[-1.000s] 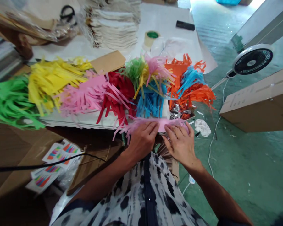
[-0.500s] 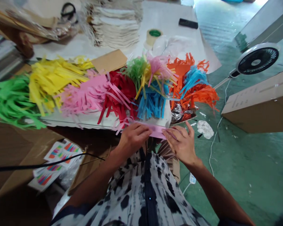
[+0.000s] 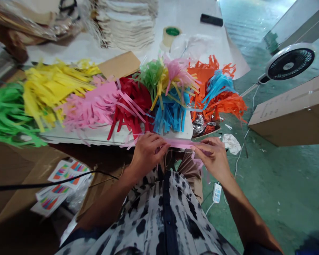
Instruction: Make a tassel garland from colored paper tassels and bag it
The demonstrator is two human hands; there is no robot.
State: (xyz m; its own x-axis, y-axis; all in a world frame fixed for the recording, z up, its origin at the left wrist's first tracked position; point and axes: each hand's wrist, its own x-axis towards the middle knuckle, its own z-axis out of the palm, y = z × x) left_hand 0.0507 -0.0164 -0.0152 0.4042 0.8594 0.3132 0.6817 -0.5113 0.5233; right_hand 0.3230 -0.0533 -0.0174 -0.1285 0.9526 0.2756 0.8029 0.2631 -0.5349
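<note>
A fringed strip of pink tissue paper (image 3: 179, 143) is stretched level between my two hands, just off the table's near edge. My left hand (image 3: 150, 150) pinches its left part, and some fringe sticks out beyond the fingers. At the other end my right hand (image 3: 212, 154) is closed on the strip, with loose pink fringe dangling below it. Beyond my hands lie heaps of fringed paper: red (image 3: 134, 99), blue (image 3: 168, 115), pink (image 3: 93, 102), yellow (image 3: 55, 85), green (image 3: 10, 109) and orange (image 3: 202, 78).
The white table (image 3: 114, 136) carries a tape roll (image 3: 171, 33), a brown card (image 3: 119, 65) and a stack of pale paper (image 3: 127, 28). To the right stand a fan (image 3: 291, 63) and a cardboard box (image 3: 292, 109). A power strip (image 3: 216, 193) lies on the floor.
My right hand has moved right, away from the left, so more of the pink strip shows between them. Pink fringe now hangs under my right hand. The view has shifted slightly.
</note>
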